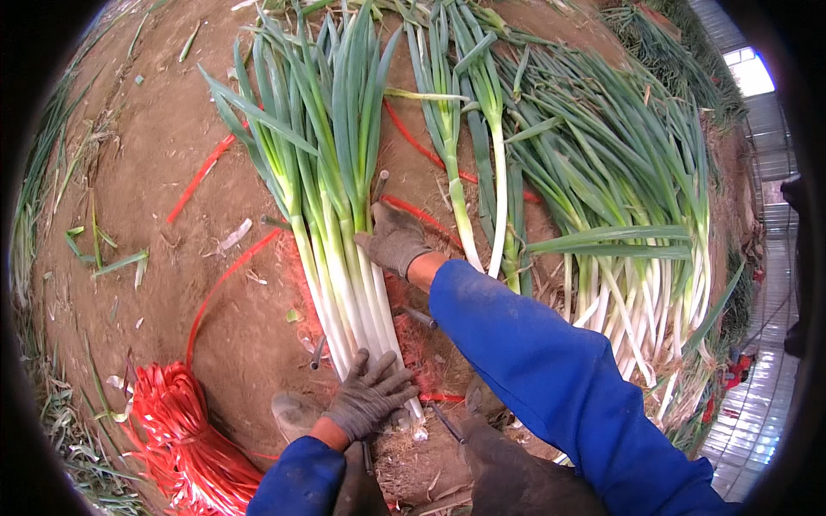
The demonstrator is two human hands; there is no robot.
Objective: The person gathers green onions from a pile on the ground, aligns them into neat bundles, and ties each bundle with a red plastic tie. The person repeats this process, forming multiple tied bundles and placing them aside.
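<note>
A bunch of long green onions (339, 277) lies before me, leaves away from me and white root ends towards me. My left hand (373, 395), in a grey-brown knit glove, lies across the white stalks near the roots with its fingers spread. Higher up, my gloved right hand (397, 240) holds the bunch's right edge, thumb over the outer stalk; some of its fingers are partly hidden. Short metal rods stand around the bunch, one (418, 316) right of the stalks and another (317, 353) on the left. Red plastic strapping (216, 290) runs out on both sides.
At lower left lies a tied hank of red strapping (177, 429). A large pile of green onions (619, 193) spreads on the right, with a few loose stalks (459, 193) nearer the bunch. Leaf scraps (106, 255) litter the bare soil (148, 193). My boots flank the root ends.
</note>
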